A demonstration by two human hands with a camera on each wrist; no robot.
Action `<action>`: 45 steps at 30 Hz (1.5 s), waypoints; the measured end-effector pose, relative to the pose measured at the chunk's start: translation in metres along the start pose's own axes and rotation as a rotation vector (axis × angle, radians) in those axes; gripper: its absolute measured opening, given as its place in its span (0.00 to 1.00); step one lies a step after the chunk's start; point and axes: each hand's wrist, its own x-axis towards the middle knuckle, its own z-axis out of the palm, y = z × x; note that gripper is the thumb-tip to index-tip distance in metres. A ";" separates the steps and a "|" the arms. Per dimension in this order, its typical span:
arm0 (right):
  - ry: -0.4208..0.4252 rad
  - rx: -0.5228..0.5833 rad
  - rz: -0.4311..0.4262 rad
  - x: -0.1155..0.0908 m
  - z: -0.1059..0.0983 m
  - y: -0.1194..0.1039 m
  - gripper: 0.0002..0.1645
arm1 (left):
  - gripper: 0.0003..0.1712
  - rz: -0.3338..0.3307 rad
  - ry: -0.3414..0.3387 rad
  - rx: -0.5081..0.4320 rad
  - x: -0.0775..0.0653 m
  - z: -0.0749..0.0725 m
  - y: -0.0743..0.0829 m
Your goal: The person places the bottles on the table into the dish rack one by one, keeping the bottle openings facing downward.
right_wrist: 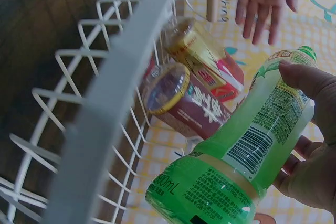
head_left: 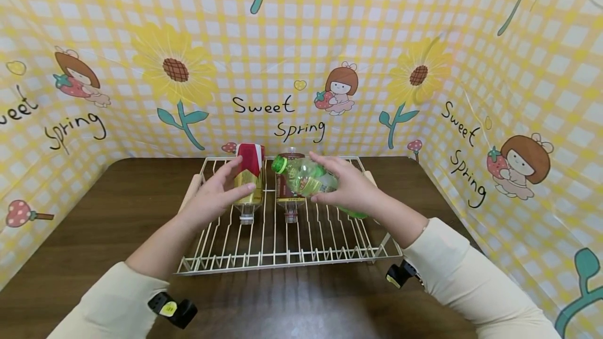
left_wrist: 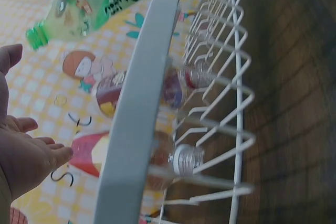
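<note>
My right hand (head_left: 350,187) grips a green plastic bottle (head_left: 308,178) with a green cap, its thumb on one side and fingers on the other. The bottle is tilted above the rack, cap toward the left; its barcode label (right_wrist: 252,148) shows in the right wrist view. My left hand (head_left: 212,200) has its fingers spread and holds nothing. It hovers beside a red and gold bottle (head_left: 249,177), apart from it in the right wrist view. That bottle and a brown-labelled bottle (head_left: 284,192) lie side by side on the white wire rack (head_left: 287,259), necks toward me.
The rack stands on a dark wooden table (head_left: 85,224), with a raised wire edge at the front. A yellow checked cloth (head_left: 264,56) with flowers and cartoon figures hangs behind and at both sides. Black straps with cameras (head_left: 174,310) sit on both wrists.
</note>
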 end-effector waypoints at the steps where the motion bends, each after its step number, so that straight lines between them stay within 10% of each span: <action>1: -0.014 -0.005 -0.002 -0.001 0.002 -0.001 0.54 | 0.48 -0.007 -0.006 -0.003 0.000 0.003 0.001; 11: -0.079 -0.087 -0.109 -0.002 0.020 -0.007 0.52 | 0.44 -0.004 -0.082 -0.009 0.004 0.025 0.004; 27: -0.185 -0.164 -0.108 -0.004 0.039 -0.009 0.50 | 0.38 0.005 -0.144 0.248 0.010 0.042 -0.004; 45: -0.184 -0.181 -0.148 -0.002 0.041 -0.012 0.50 | 0.36 -0.015 -0.101 0.319 0.009 0.046 -0.009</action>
